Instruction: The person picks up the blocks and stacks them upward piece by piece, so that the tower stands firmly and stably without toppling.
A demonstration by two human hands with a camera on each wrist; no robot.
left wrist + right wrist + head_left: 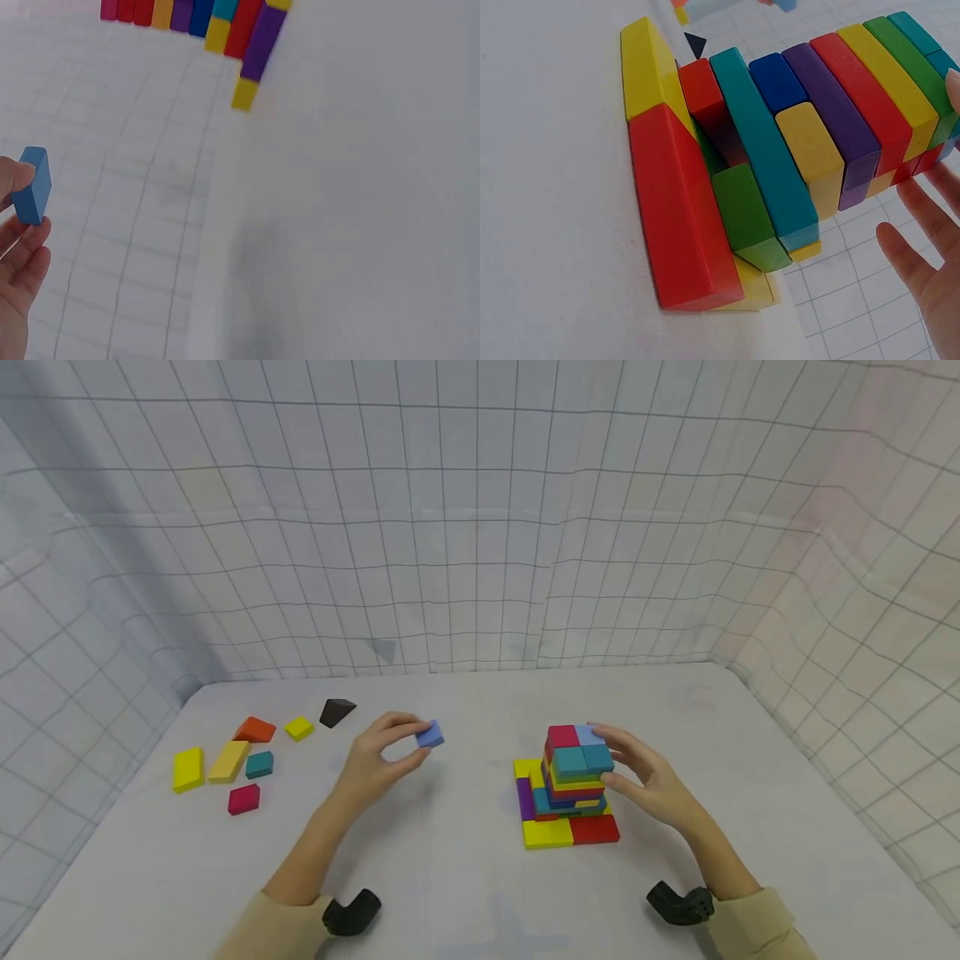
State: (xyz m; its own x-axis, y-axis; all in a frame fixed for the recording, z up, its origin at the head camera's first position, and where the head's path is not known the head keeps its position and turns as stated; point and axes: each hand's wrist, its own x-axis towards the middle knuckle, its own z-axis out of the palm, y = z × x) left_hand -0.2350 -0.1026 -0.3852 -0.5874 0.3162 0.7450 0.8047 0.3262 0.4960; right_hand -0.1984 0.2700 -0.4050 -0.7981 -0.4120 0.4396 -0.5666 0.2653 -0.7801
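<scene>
1. Left hand (375,758) pinches a small blue block (431,735) in mid-air, left of the tower.
2. Right hand (643,772), fingers spread, steadies the block tower (573,781).
3. Tower well built; seven loose blocks (243,758) remain.

Left hand (378,758) raised, fingertips pinched; right hand (645,774) open, fingers loosely spread

Small light-blue square wooden block (431,735) up off the table at centre frame, tilted, pinched at its edges. Right of centre stands the multicoloured stacked wooden-block tower (573,785): wide yellow, red and purple base, narrower layers above, teal, red and pale-blue tiles on top.
</scene>
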